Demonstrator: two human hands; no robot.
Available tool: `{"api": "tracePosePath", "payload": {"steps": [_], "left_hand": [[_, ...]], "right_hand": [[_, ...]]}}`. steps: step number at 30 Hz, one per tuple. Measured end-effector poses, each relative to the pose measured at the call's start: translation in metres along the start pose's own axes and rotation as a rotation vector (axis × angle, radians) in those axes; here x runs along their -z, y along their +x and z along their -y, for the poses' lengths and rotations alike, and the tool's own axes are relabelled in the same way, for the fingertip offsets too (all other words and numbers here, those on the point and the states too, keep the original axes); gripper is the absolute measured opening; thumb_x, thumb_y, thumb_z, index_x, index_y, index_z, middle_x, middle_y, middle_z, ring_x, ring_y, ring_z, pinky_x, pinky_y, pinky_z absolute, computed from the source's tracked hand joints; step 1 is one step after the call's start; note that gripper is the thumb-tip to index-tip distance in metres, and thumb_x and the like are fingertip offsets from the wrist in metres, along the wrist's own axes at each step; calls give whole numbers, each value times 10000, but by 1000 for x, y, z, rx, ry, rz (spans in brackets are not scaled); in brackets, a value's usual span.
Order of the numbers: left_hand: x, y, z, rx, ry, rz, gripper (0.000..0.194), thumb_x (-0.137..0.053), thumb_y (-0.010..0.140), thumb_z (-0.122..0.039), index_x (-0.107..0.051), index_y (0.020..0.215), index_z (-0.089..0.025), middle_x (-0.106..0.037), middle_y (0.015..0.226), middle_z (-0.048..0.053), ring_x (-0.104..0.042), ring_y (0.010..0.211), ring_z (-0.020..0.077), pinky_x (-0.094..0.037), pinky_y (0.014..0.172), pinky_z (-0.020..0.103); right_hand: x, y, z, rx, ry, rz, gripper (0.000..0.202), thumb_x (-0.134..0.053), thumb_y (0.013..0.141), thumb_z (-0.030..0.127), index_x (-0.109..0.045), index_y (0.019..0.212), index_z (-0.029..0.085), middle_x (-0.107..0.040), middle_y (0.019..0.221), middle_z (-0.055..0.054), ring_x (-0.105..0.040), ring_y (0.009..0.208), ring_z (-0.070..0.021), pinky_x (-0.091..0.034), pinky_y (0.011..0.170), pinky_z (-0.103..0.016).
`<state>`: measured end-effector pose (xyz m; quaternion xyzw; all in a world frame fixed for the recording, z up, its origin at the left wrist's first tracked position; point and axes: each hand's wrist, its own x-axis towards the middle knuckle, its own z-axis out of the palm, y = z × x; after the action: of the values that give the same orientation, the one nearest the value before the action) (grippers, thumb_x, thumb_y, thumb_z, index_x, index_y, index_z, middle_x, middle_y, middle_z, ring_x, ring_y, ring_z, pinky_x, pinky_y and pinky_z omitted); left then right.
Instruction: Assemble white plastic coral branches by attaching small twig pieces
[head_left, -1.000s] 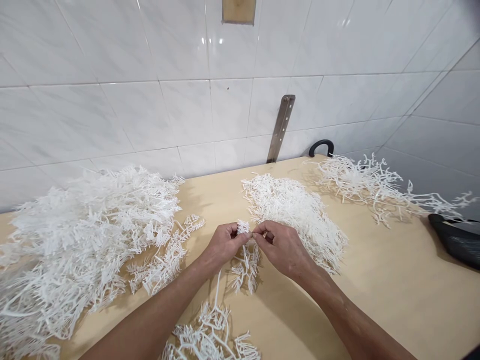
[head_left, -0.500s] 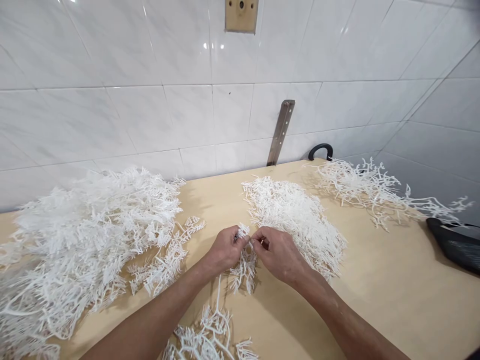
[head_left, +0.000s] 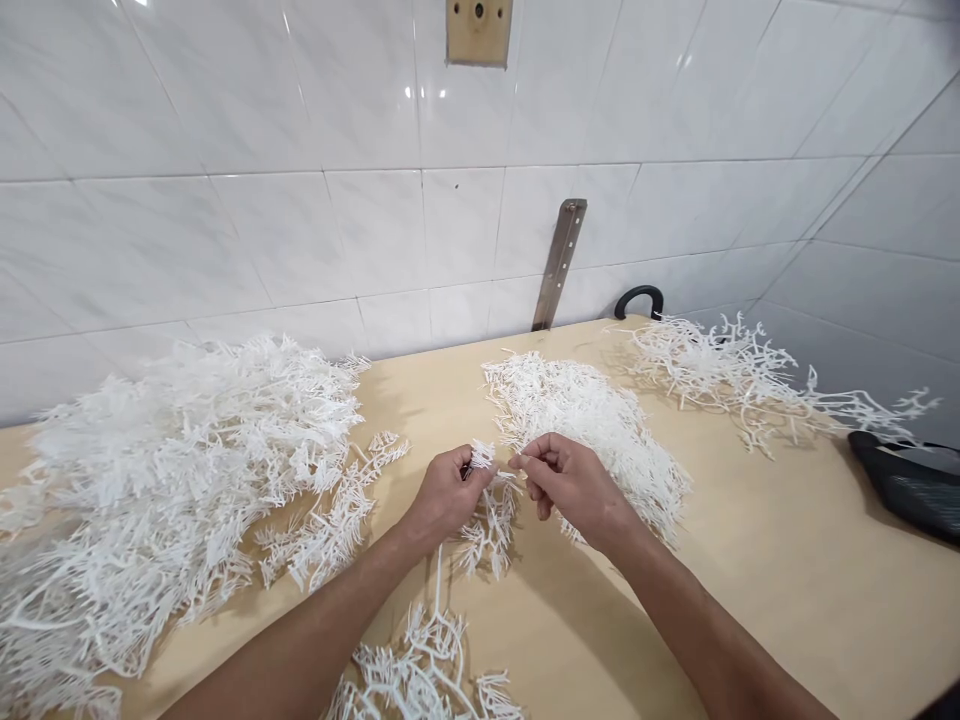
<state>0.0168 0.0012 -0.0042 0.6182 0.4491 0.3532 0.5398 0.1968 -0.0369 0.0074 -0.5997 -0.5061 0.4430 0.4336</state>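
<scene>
My left hand (head_left: 450,490) is closed around a white branched plastic sprue (head_left: 489,530), its thin twigs sticking out above the fingers and hanging below them. Just to the right, my right hand (head_left: 570,485) has thumb and forefinger pinched together, a small gap away from the sprue. Whatever lies between those fingertips is too small to make out. Beyond and beneath the right hand spreads a heap of short loose white sticks (head_left: 577,400). Below my left wrist lies another branched white cluster (head_left: 420,660), cut off by the frame's bottom edge.
A large pile of white twiggy sprues (head_left: 187,470) covers the table's left side. Barer white stems (head_left: 720,370) lie at the back right, near a black curved handle (head_left: 640,292) and a black object (head_left: 907,485). A metal strip (head_left: 559,265) leans on the tiled wall.
My right hand has drawn slightly away to the right from the sprue, opening a gap between the hands. My left hand keeps its hold, turned a little.
</scene>
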Motion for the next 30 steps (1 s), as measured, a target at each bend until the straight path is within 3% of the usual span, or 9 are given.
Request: {"api": "tracePosePath", "payload": {"steps": [3, 7, 11, 16, 25, 30], "left_hand": [[0, -1, -1, -21, -24, 12, 344, -671, 765, -475, -552, 666, -167, -479, 571, -39, -432, 525, 105, -334, 502, 225], [-2, -5, -7, -41, -33, 39, 372, -644, 790, -507, -581, 685, -156, -538, 614, -19, -460, 555, 110, -364, 530, 229], [-3, -6, -10, -81, -28, 41, 338, -626, 801, -473, -593, 691, -155, -560, 628, -11, -467, 574, 115, -365, 547, 230], [-4, -5, -6, -125, 83, -69, 322, -621, 786, -428, -518, 625, -170, -438, 566, -45, -385, 555, 99, -301, 528, 222], [-5, -4, 3, -144, 67, -64, 266, -597, 821, -386, -546, 678, -168, -507, 628, -23, -449, 616, 121, -337, 579, 235], [-7, -7, 3, -175, 147, -110, 228, -568, 829, -321, -515, 657, -181, -470, 606, -32, -423, 591, 120, -318, 560, 238]], "right_hand": [[-4, -1, -1, -21, 110, 79, 311, -672, 809, 474, -607, 902, 184, -536, 545, 58, -515, 445, -112, -451, 428, -239], [-6, -3, 4, -124, 144, 217, 416, -624, 839, 563, -639, 776, 152, -561, 574, 26, -527, 468, -94, -470, 465, -227], [-7, -3, 6, -164, 165, 238, 491, -621, 821, 623, -659, 751, 138, -598, 605, -1, -559, 499, -103, -492, 494, -237], [-7, -2, 2, -149, 186, 248, 383, -755, 734, 510, -676, 795, 140, -589, 587, 20, -564, 517, -102, -494, 504, -231], [-11, -2, -2, -150, 109, 249, 198, -598, 836, 343, -602, 741, 170, -581, 563, 43, -561, 453, -85, -436, 446, -194], [-15, -4, 0, -89, -28, 174, 83, -546, 779, 230, -603, 739, 185, -578, 560, 45, -602, 476, -123, -482, 471, -230]]}}
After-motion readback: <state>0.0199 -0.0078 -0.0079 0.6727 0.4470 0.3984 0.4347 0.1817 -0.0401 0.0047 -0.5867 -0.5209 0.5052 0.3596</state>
